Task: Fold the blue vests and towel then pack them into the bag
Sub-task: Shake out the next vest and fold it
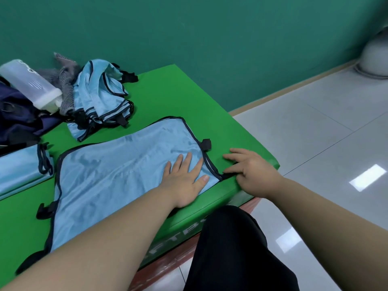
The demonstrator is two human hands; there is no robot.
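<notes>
A light blue vest [117,171] with dark trim lies spread flat on the green mat [174,95]. My left hand [184,179] presses flat on its right part, fingers straight. My right hand [249,171] pinches the black strap [227,176] at the vest's right corner, near the mat's edge. A folded blue vest [21,171] lies at the left. Several crumpled blue vests [100,97] are piled at the back, beside a grey towel [65,80]. The dark blue bag [19,118] sits at the far left.
A clear plastic bottle [31,85] lies on the bag. The mat's right edge drops to a shiny tiled floor [315,122]. A green wall runs behind. My dark trouser leg [231,248] is below the mat's front edge.
</notes>
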